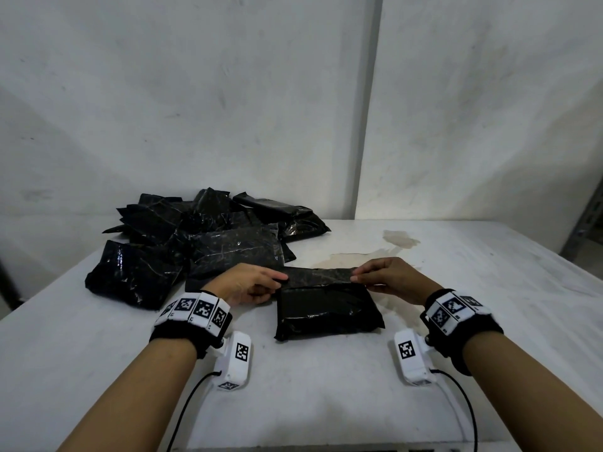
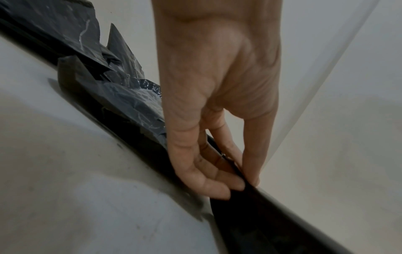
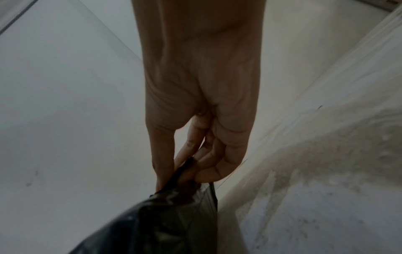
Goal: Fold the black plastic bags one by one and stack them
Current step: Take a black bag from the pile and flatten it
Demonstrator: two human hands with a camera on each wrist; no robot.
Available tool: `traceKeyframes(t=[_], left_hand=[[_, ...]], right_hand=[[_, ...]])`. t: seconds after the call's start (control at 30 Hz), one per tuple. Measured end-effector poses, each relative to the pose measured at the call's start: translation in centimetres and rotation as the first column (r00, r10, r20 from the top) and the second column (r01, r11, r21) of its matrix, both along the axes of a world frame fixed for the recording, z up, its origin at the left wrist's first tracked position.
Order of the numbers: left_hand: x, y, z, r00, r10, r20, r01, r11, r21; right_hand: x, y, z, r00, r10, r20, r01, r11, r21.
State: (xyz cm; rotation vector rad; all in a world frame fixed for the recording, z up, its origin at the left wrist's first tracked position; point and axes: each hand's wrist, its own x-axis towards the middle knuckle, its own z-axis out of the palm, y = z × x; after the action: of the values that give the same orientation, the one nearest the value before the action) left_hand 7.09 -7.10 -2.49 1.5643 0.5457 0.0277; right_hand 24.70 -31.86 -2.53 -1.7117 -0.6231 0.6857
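Two hands work one black bag (image 1: 326,305) near the middle of the table (image 1: 326,402), and the symmetry of the grip looks deliberate: the left hand (image 1: 251,285) pinches the far left corner of the raised flap and the right hand (image 1: 385,278) pinches the far right corner, so the edge between them stays taut and level. The left wrist view shows thumb and fingertips (image 2: 219,186) closed on a thin black edge, and the right wrist view shows the same kind of pinch on crinkled plastic, with the other fingers loosely curled beside it. Holding both corners at once probably lets the far flap come over the near part in one straight fold, since slick film held at a single point would sag and crease off-line. The near part of the bag lies flat on the table, already a squarish packet, which suggests the fold is partway done. A loose heap of other black bags (image 1: 202,243) sits to the far left, just beside the left hand, close enough to draw from; whether those are folded I cannot tell for certain, and no tidy stack is plain to see. Underneath is a white, scuffed tabletop with a brownish stain (image 1: 391,244) on the far right side. Behind it stands a pale, marked wall (image 1: 228,93) with a vertical seam.
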Motion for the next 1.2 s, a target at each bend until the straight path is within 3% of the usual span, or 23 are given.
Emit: traceKeyframes(t=[0.17,0.8,1.13,1.2], left_hand=[[-0.16,0.06,-0.17,0.999,-0.018,0.04,0.022,0.996,-0.091],[-0.14,-0.34,-0.09,0.99,-0.139,0.035,0.141,0.988,-0.058],[-0.15,-0.52,0.45,0.983,-0.185,-0.004,0.184,0.976,0.12],[-0.05,-0.62,0.58,0.977,-0.209,-0.028,0.21,0.952,0.223]], right_hand=[[-0.08,0.08,0.02,1.0,-0.005,0.001,0.005,1.0,-0.01],[0.09,-0.1,-0.25,0.999,-0.006,-0.033,0.006,1.0,-0.002],[-0.22,0.41,0.08,0.998,-0.053,0.038,0.057,0.99,-0.125],[-0.31,0.42,0.12,0.998,-0.06,0.022,0.063,0.988,-0.141]])
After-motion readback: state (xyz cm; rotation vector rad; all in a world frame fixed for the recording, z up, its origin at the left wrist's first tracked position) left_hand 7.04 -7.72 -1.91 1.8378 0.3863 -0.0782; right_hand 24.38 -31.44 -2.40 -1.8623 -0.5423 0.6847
